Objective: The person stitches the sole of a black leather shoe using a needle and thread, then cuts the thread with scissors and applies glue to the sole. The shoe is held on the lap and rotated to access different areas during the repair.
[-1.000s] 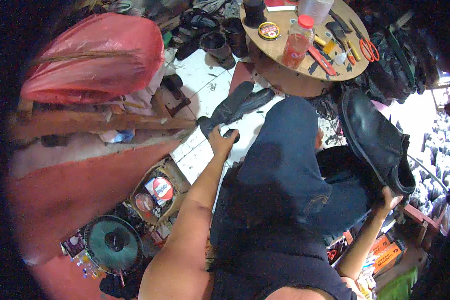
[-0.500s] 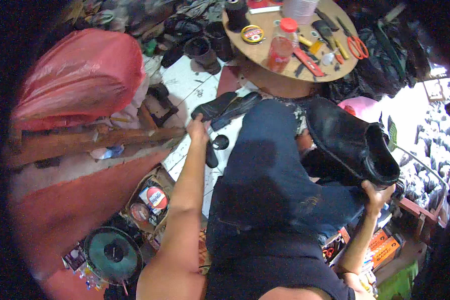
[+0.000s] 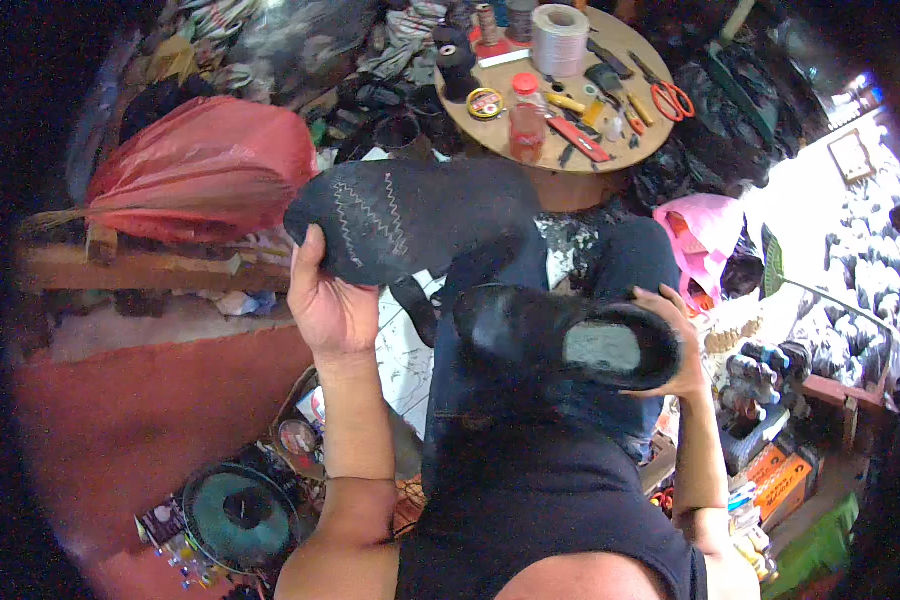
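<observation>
My left hand is closed on the heel end of a dark shoe sole. White zigzag lines run across that end, and its broad face is turned up toward me. Whether an upper is attached beneath it I cannot tell. A black shoe lies level above my lap, toe to the left, its opening showing a pale insole. Around its heel my right hand is wrapped, the thumb side partly hidden. The sole is held farther out and to the left of the shoe, with a small gap between them.
A round wooden table at the far side carries thread spools, a red-lidded jar, a polish tin and orange-handled scissors. At left are a red plastic bag and a wooden beam; a green fan stands lower left.
My left hand has lifted the dark sole from the floor toward me. My right hand has brought the black shoe leftward over my lap and turned it level.
</observation>
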Available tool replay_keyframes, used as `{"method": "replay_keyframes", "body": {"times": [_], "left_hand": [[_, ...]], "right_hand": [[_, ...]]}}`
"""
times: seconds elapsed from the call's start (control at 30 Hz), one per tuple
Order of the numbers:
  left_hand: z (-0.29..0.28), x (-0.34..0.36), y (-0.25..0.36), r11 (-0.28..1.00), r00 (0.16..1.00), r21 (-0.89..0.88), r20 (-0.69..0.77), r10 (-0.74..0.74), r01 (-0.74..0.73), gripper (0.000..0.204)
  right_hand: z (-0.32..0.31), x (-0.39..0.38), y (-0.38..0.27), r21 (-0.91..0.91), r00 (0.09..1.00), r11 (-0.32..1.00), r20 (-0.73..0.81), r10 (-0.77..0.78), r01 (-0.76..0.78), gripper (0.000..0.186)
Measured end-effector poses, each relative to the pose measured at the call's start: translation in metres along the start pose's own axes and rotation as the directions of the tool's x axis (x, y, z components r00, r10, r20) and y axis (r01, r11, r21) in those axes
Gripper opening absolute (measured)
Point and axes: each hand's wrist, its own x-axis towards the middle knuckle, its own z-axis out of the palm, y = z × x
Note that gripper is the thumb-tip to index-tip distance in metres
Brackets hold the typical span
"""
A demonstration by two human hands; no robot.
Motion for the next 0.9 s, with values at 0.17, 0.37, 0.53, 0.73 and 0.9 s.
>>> {"method": "replay_keyframes", "body": {"times": [0.17,0.37,0.53,0.73,0.9], "left_hand": [[0.033,0.009,-0.049,0.965,0.952,-0.013,0.169,-0.257,0.263,0.038],[0.110,0.000,-0.129,0.873,0.824,0.045,0.309,-0.474,0.486,0.039],[0.143,-0.007,-0.138,0.852,0.817,0.021,0.274,-0.508,0.523,0.038],[0.090,-0.028,-0.097,0.452,0.879,0.876,0.074,-0.471,0.169,0.026],[0.047,-0.065,-0.098,0.307,0.940,0.939,0.236,-0.248,-0.154,0.016]], "right_hand": [[-0.031,0.003,-0.029,-0.129,0.992,0.991,0.114,0.050,-0.035,0.146],[-0.078,0.032,-0.090,-0.195,0.938,0.980,-0.329,-0.111,0.048,0.168],[-0.077,0.085,-0.122,-0.151,0.930,0.969,-0.284,-0.234,0.197,0.129],[-0.115,0.038,-0.165,-0.451,0.957,0.891,0.234,0.169,-0.047,0.109],[-0.119,0.028,-0.189,-0.700,0.828,0.707,0.451,0.334,0.097,0.101]]}}
